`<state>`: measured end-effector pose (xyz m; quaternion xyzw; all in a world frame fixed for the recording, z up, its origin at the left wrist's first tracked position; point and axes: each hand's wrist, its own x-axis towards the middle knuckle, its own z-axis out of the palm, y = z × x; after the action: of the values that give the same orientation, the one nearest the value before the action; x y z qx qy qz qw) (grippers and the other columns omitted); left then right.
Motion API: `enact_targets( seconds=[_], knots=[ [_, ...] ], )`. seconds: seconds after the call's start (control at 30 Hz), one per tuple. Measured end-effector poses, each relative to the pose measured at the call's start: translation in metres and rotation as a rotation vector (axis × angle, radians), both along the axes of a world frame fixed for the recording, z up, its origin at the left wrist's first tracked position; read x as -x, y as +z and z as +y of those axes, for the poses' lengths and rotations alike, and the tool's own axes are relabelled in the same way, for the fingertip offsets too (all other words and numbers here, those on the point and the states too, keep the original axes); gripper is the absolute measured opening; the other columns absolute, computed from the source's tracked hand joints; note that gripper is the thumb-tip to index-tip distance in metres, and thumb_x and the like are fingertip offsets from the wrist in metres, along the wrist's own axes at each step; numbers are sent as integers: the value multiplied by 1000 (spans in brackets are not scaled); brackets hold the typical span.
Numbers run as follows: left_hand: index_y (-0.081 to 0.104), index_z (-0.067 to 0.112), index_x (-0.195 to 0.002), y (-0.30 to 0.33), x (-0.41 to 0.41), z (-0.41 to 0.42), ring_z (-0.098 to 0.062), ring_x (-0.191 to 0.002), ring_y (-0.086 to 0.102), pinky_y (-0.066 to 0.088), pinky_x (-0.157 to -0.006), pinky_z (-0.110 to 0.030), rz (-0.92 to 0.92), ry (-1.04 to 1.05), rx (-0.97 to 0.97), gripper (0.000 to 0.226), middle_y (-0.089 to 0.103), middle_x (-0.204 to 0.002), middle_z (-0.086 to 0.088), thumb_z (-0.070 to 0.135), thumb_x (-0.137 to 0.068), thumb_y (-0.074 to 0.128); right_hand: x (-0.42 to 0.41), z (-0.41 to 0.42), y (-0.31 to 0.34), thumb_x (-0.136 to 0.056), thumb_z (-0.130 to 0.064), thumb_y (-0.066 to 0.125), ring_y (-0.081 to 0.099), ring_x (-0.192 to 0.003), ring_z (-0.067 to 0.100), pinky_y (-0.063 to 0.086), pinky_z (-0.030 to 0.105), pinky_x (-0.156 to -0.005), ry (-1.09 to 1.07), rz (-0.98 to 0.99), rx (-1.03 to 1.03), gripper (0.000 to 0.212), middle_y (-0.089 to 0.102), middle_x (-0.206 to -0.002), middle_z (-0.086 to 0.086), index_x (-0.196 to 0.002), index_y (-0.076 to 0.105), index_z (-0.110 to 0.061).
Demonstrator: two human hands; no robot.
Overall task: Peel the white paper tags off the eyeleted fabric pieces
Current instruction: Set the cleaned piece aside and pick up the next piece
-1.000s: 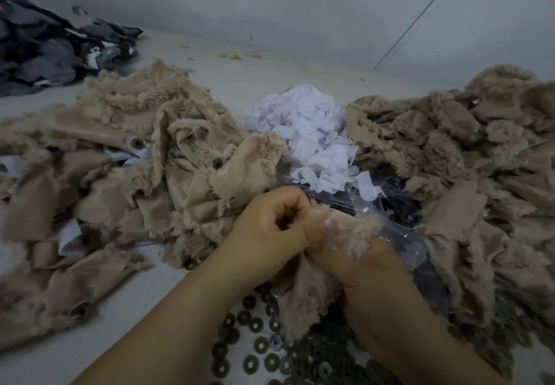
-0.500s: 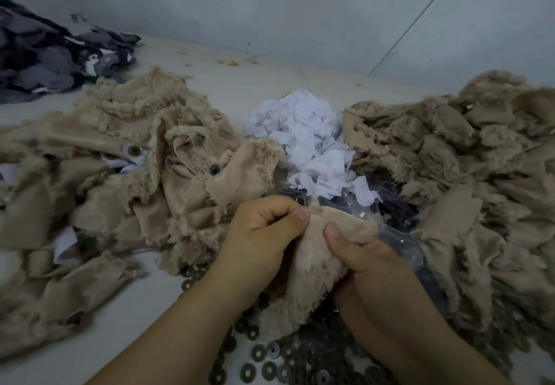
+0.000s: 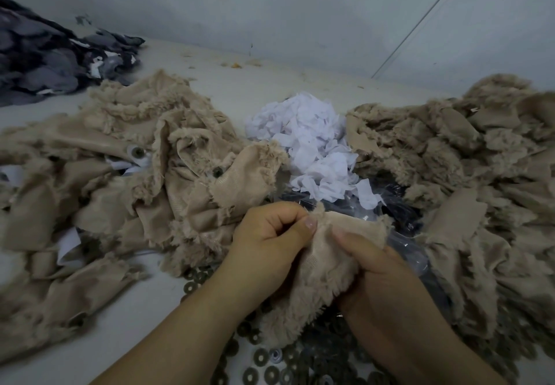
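A beige furry fabric piece [image 3: 324,279] is held between both hands at the lower middle. My left hand [image 3: 267,240] pinches its top left edge with thumb and curled fingers. My right hand [image 3: 378,270] grips its right side, thumb lying on the smooth backing. No tag or eyelet shows on this piece. A heap of peeled white paper tags [image 3: 309,144] lies just beyond the hands. On the left, a pile of beige pieces [image 3: 120,180] shows metal eyelets [image 3: 138,152] with white tags [image 3: 136,164] still attached.
A second beige fabric pile [image 3: 468,174] fills the right side. Several loose metal rings [image 3: 261,357] lie on the white table near my forearms. A clear plastic bag with dark contents [image 3: 399,213] sits behind my right hand. Dark grey cloth [image 3: 51,60] is heaped at far left.
The fabric piece has been turned and spread out between my hands, smooth backing now facing up. My right thumb has moved on top of it. Both hands stay in about the same place.
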<state>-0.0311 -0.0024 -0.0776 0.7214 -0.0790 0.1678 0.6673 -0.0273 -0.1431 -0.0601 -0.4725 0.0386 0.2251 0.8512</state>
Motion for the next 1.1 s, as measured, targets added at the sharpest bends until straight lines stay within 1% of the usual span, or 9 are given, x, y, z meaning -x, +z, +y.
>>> enact_targets(
  seconds=[0.07,0.17,0.3,0.4,0.57,0.67,0.8,0.97,1.1],
  knots=[
    [57,8,-62,0,1,-1,-7,-55,42,37,-55,-21,-5,-14,-19,27,47,-55,4,20,-86,58,0,0,1,-79,-23,68,73,-101,33,59,45,-87,-7,-1,10,37,74,-109,21,-108,74,-2],
    [55,15,-57,2,0,-1,-11,-56,40,36,-54,-21,19,-45,52,30,46,-56,1,20,-87,56,0,0,1,-79,-20,68,74,-97,32,63,39,-75,-20,16,20,36,75,-107,20,-110,73,-1],
    [57,19,-60,2,1,-2,-6,-52,43,38,-51,-18,19,-60,44,31,48,-55,8,29,-88,60,2,1,3,-80,-18,67,74,-100,32,61,43,-84,-27,11,23,37,75,-108,20,-112,72,-1],
    [64,14,-62,2,1,-4,-3,-51,47,40,-50,-16,31,-46,54,25,54,-55,10,23,-86,61,2,2,3,-85,-16,65,73,-103,32,59,45,-88,-31,41,9,36,75,-110,19,-117,69,-1],
    [54,-5,-65,1,1,-3,-16,-57,43,40,-54,-22,66,-83,190,35,48,-59,-7,21,-86,60,1,3,5,-91,-15,60,71,-107,32,55,43,-87,24,151,-73,34,73,-115,20,-122,66,-1],
    [59,4,-62,2,2,-3,-9,-55,45,40,-53,-18,58,-81,152,30,52,-57,1,21,-87,59,0,3,5,-88,-17,61,70,-109,34,54,45,-89,59,170,-117,41,72,-117,21,-125,64,0],
    [62,19,-59,3,0,-1,-4,-53,45,39,-53,-16,70,-62,80,28,52,-55,9,23,-86,60,1,3,3,-90,-18,56,70,-111,32,53,42,-90,101,156,-143,42,70,-120,21,-128,61,1],
    [62,20,-60,1,-1,0,-4,-55,45,40,-54,-16,110,-103,106,28,52,-57,8,26,-88,60,-3,0,0,-89,-18,58,69,-113,33,51,46,-98,107,133,-100,41,70,-121,21,-125,64,0],
    [66,23,-62,0,-1,2,-3,-57,50,44,-55,-16,119,-145,165,24,57,-59,8,26,-86,67,-5,-3,2,-93,-17,57,68,-114,32,50,48,-103,113,87,-37,34,71,-119,20,-121,68,-2]
  ],
)
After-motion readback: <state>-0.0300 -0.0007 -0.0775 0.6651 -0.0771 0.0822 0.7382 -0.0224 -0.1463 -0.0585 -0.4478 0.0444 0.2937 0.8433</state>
